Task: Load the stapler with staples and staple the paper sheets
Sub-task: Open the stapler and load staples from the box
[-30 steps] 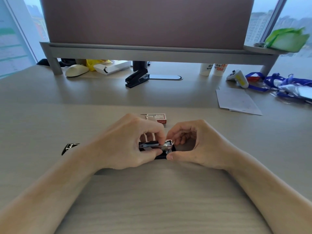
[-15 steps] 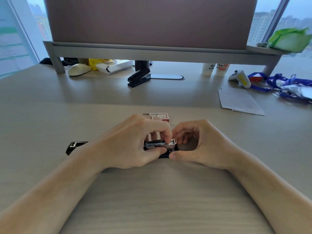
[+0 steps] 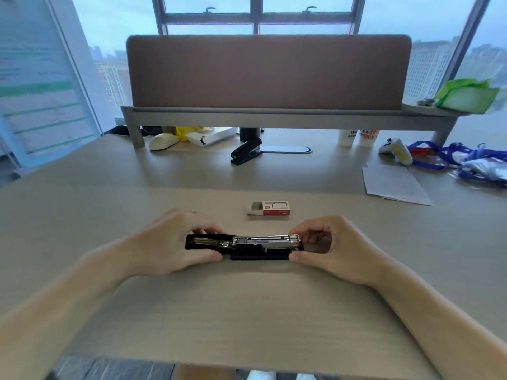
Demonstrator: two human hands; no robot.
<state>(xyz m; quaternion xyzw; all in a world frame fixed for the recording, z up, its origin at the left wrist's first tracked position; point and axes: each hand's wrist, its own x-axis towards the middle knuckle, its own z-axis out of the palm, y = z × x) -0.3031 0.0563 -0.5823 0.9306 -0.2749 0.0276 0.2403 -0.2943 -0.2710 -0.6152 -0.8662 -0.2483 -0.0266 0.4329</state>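
Pale wood table (image 3: 247, 311), frame centre: black-and-chrome metal stapler (image 3: 260, 244) lies hinged flat open. Left hand (image 3: 175, 242) fingers grip its black lid; right hand (image 3: 337, 248) fingers pinch chrome nose. Staples seated? Cannot tell. Best: steady base, check channel, fold lid over slowly. Red-white cardboard staple box (image 3: 271, 208) just behind; white paper sheets (image 3: 395, 185) upper right, well apart.

Both bare forearms enter from the lower corners and converge toward the centre. The bare left hand (image 3: 175, 242) grips the black cover end of the opened black stapler with silver metal magazine (image 3: 263, 242): fingers curled over the far side, thumb on the near side. The bare right hand (image 3: 337, 248) pinches the opposite end between curled fingers and thumb.
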